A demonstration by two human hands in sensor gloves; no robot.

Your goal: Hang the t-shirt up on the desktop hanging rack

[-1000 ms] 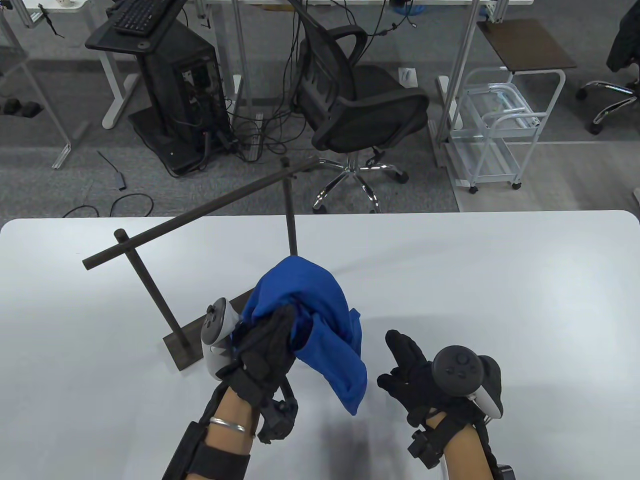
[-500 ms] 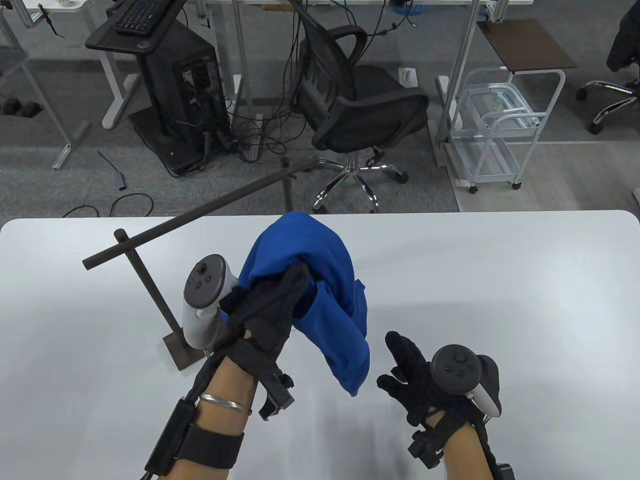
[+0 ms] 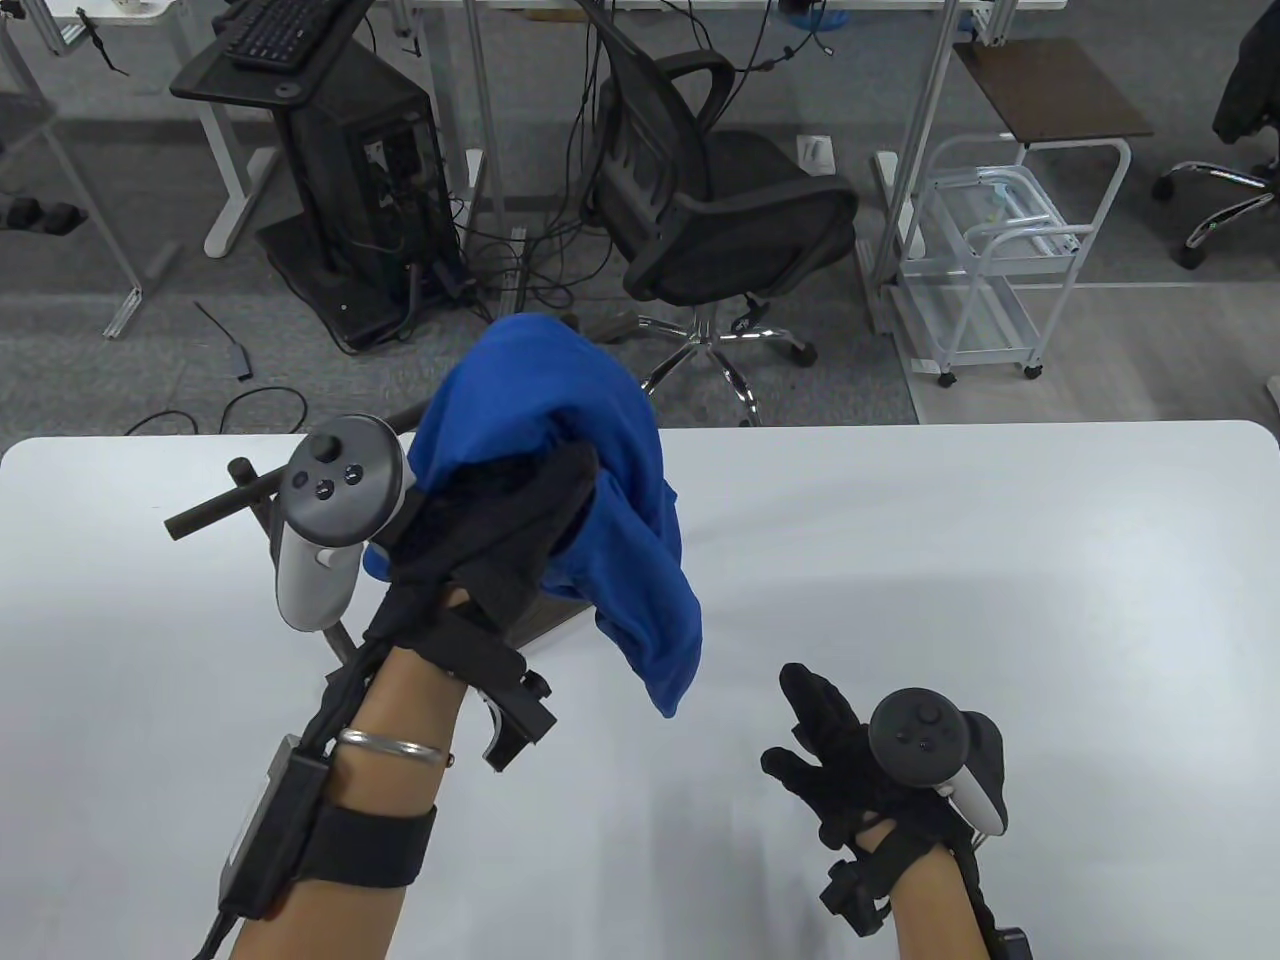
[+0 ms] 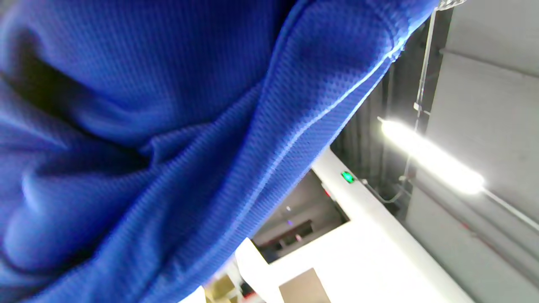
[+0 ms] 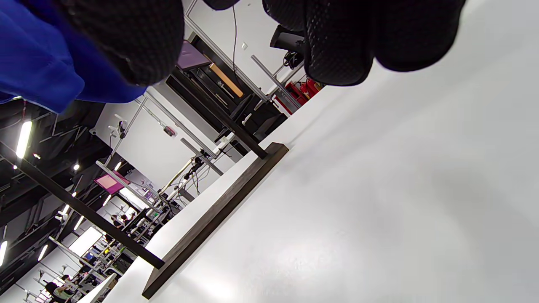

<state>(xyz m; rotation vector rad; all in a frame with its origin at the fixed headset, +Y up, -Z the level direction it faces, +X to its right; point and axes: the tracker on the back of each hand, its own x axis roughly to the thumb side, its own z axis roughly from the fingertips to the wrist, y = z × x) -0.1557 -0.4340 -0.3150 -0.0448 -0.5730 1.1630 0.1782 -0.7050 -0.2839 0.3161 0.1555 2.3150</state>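
Observation:
My left hand (image 3: 500, 540) grips a bunched blue t-shirt (image 3: 570, 460) and holds it high, over the dark hanging rack (image 3: 215, 512). The shirt hides most of the rack's top bar and far post. In the left wrist view the blue t-shirt (image 4: 168, 126) fills most of the frame. My right hand (image 3: 830, 750) hovers low over the white table (image 3: 1000, 600) at the front right, fingers spread, holding nothing. The right wrist view shows the rack's flat base (image 5: 219, 214), a post and the bar (image 5: 76, 202), with the shirt's edge (image 5: 38, 59) at top left.
Beyond the table's far edge stand an office chair (image 3: 720, 210), a computer tower on a cart (image 3: 350, 180) and a white wire trolley (image 3: 990, 270). Cables lie on the floor.
My left hand has lifted the blue t-shirt up and back to the left, from in front of the rack to over its bar. My right hand has stayed in place.

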